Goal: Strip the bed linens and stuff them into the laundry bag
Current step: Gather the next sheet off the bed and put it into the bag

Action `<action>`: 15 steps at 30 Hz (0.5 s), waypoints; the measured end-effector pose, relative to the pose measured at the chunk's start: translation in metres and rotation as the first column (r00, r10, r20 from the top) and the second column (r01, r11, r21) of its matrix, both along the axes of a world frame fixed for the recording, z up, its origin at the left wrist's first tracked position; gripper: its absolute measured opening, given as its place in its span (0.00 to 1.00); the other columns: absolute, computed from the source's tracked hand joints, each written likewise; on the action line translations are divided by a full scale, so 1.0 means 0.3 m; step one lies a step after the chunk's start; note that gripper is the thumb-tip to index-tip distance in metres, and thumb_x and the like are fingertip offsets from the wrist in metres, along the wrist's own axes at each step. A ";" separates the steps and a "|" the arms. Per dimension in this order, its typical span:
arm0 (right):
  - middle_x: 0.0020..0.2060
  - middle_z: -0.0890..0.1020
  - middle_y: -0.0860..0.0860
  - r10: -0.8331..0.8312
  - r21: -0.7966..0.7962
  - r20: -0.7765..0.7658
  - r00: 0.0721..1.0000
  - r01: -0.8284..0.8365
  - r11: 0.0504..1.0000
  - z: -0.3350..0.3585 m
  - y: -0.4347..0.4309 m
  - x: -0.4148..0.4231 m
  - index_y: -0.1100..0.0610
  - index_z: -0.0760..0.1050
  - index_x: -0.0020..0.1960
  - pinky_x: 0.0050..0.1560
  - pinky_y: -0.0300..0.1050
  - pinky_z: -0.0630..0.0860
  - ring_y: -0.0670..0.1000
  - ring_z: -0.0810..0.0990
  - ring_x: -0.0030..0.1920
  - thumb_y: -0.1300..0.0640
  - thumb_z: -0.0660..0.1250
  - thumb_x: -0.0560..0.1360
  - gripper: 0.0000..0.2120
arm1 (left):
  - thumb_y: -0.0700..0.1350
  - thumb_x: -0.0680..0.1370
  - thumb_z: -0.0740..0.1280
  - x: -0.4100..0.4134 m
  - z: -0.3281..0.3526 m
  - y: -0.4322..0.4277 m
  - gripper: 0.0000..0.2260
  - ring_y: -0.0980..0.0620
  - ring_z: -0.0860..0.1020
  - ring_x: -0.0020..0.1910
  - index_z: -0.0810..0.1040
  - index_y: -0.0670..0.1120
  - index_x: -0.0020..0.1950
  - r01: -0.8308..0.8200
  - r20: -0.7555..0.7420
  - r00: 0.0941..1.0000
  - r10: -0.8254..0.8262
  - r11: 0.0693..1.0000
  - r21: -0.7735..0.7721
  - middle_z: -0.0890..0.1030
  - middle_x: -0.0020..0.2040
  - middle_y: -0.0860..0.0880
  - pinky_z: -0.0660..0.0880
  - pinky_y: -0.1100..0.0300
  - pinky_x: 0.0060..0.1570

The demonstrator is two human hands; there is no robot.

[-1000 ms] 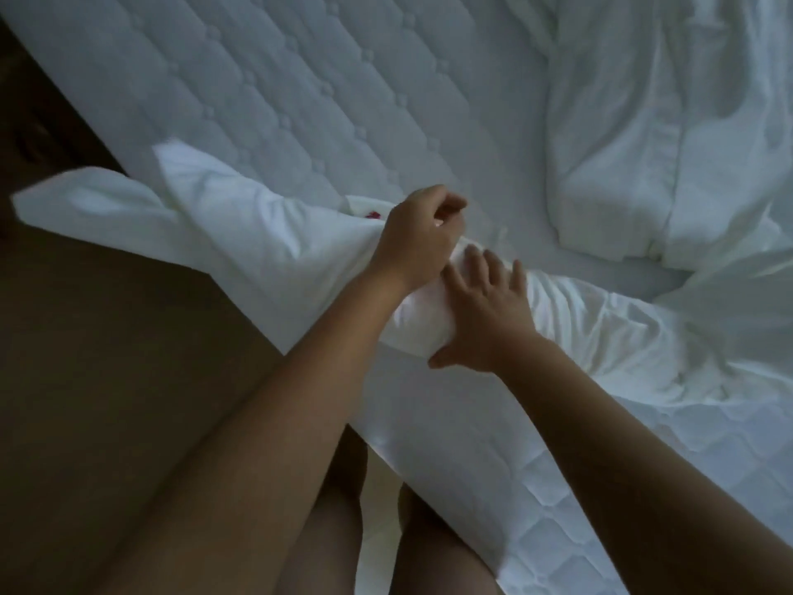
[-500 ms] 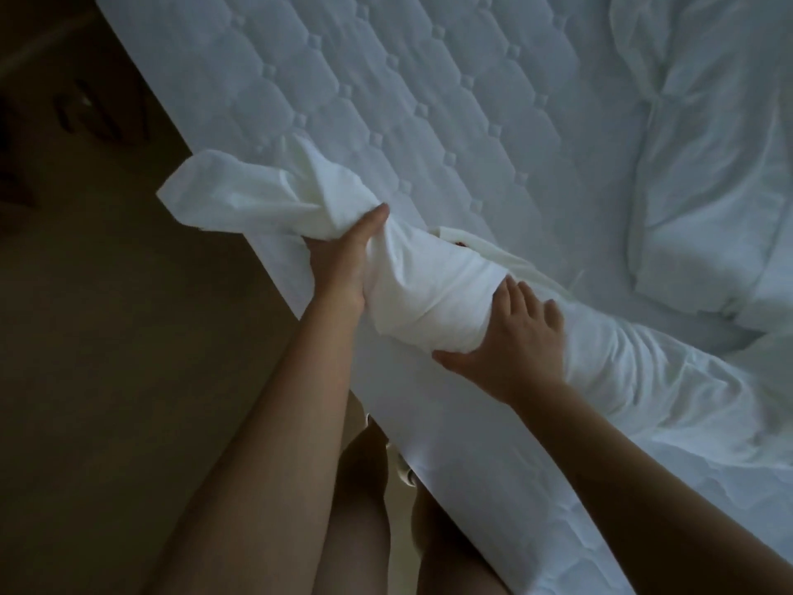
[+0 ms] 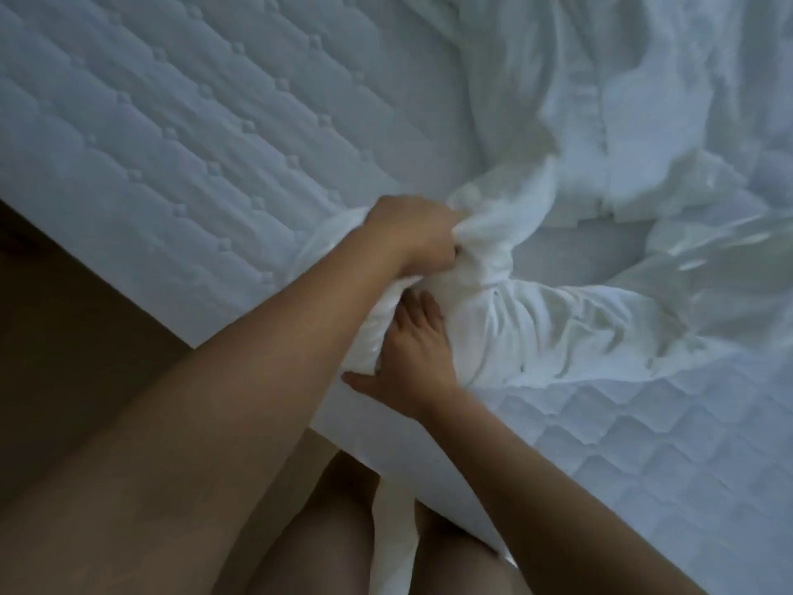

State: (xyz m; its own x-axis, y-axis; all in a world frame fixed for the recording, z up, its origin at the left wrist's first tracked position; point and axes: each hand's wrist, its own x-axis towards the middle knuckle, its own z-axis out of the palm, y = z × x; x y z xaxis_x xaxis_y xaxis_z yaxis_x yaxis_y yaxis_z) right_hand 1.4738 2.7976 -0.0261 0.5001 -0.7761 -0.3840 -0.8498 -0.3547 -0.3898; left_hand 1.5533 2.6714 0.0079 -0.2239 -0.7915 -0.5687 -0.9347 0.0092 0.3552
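Observation:
A white bed sheet [image 3: 553, 319] lies bunched into a thick roll along the near edge of the quilted mattress [image 3: 180, 135]. My left hand [image 3: 412, 234] grips a fistful of the bunched sheet from above. Just below it, my right hand [image 3: 412, 358] holds the roll from the near side, fingers spread over the cloth and thumb underneath. More crumpled white linen [image 3: 635, 122] is heaped on the far right of the bed. No laundry bag is in view.
The mattress edge runs diagonally from left to lower right. Brown floor [image 3: 73, 345] lies to the left of the bed. My bare legs [image 3: 326, 534] stand against the bed's side, with a strip of white cloth hanging between them.
The loose sheet end that hung over the bed's left edge has been gathered into the roll. My left hand moved right and now grips the bunch above my right hand.

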 end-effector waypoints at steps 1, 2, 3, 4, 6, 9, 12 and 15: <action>0.64 0.74 0.63 -0.025 0.047 0.061 0.998 0.022 0.999 0.005 -0.011 -0.008 0.67 0.71 0.66 0.74 0.53 0.48 0.63 0.68 0.69 0.37 0.77 0.57 0.48 | 0.51 0.79 0.59 -0.062 -0.022 0.010 0.16 0.45 0.74 0.63 0.72 0.54 0.66 0.155 0.099 0.983 -0.154 0.988 0.002 0.76 0.65 0.48 0.68 0.52 0.58; 0.65 0.73 0.63 -0.036 0.102 0.096 0.995 0.026 0.994 0.015 -0.025 -0.017 0.67 0.70 0.66 0.75 0.52 0.45 0.63 0.66 0.70 0.39 0.76 0.60 0.46 | 0.51 0.79 0.58 -0.100 -0.046 0.018 0.15 0.45 0.74 0.63 0.71 0.55 0.66 0.252 0.173 0.952 -0.252 0.967 0.021 0.76 0.65 0.48 0.67 0.51 0.59; 0.66 0.72 0.62 -0.025 0.143 0.120 0.992 0.008 0.990 0.026 -0.039 -0.032 0.67 0.71 0.66 0.74 0.51 0.45 0.62 0.64 0.71 0.40 0.75 0.63 0.42 | 0.51 0.80 0.56 -0.119 -0.064 0.021 0.15 0.45 0.74 0.63 0.71 0.55 0.66 0.312 0.226 0.923 -0.311 0.950 0.033 0.76 0.65 0.49 0.66 0.51 0.60; 0.64 0.73 0.62 -0.010 0.159 0.153 0.988 -0.014 0.987 0.045 -0.051 -0.054 0.66 0.73 0.64 0.74 0.51 0.49 0.62 0.66 0.69 0.43 0.74 0.66 0.36 | 0.51 0.80 0.55 -0.124 -0.074 0.020 0.15 0.45 0.75 0.62 0.70 0.54 0.66 0.348 0.258 0.903 -0.344 0.937 0.031 0.76 0.64 0.48 0.66 0.50 0.59; 0.55 0.79 0.61 -0.037 0.069 0.253 0.967 0.021 0.997 0.078 -0.054 -0.137 0.65 0.78 0.55 0.67 0.51 0.59 0.61 0.74 0.60 0.50 0.69 0.70 0.21 | 0.51 0.79 0.55 -0.120 -0.086 0.021 0.17 0.43 0.75 0.61 0.68 0.53 0.68 0.391 0.290 0.880 -0.376 0.920 0.008 0.76 0.64 0.46 0.67 0.50 0.57; 0.55 0.80 0.58 -0.238 -0.181 0.313 0.919 0.304 0.935 0.067 -0.031 -0.358 0.62 0.79 0.54 0.61 0.53 0.68 0.60 0.78 0.57 0.52 0.61 0.72 0.18 | 0.58 0.77 0.54 -0.130 -0.082 0.043 0.29 0.40 0.72 0.64 0.58 0.49 0.76 0.319 0.239 0.919 -0.314 0.948 0.021 0.71 0.69 0.41 0.65 0.48 0.60; 0.61 0.77 0.60 -0.293 -0.229 0.330 0.898 0.377 0.898 0.032 0.009 -0.528 0.63 0.76 0.61 0.65 0.52 0.67 0.61 0.72 0.65 0.54 0.62 0.75 0.19 | 0.71 0.66 0.49 -0.195 -0.052 0.101 0.48 0.41 0.67 0.68 0.47 0.45 0.78 0.284 0.177 0.941 -0.288 0.958 0.048 0.66 0.72 0.41 0.61 0.47 0.64; 0.61 0.77 0.62 -0.193 -0.241 0.378 0.905 0.298 0.924 0.019 0.023 -0.567 0.66 0.75 0.61 0.67 0.49 0.64 0.60 0.70 0.66 0.59 0.62 0.71 0.20 | 0.78 0.60 0.58 -0.305 -0.024 0.180 0.59 0.44 0.58 0.74 0.39 0.46 0.78 0.342 0.114 0.930 -0.350 0.936 0.085 0.58 0.76 0.44 0.51 0.42 0.71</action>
State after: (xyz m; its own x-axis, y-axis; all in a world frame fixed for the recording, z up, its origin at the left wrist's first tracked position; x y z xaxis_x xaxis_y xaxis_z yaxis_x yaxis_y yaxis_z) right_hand 1.3037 2.8046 -0.0205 0.3380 -0.9406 0.0328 -0.7571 -0.2924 -0.5842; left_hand 1.4618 2.7253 0.0008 -0.4015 -0.6394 -0.6557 -0.9143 0.3218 0.2460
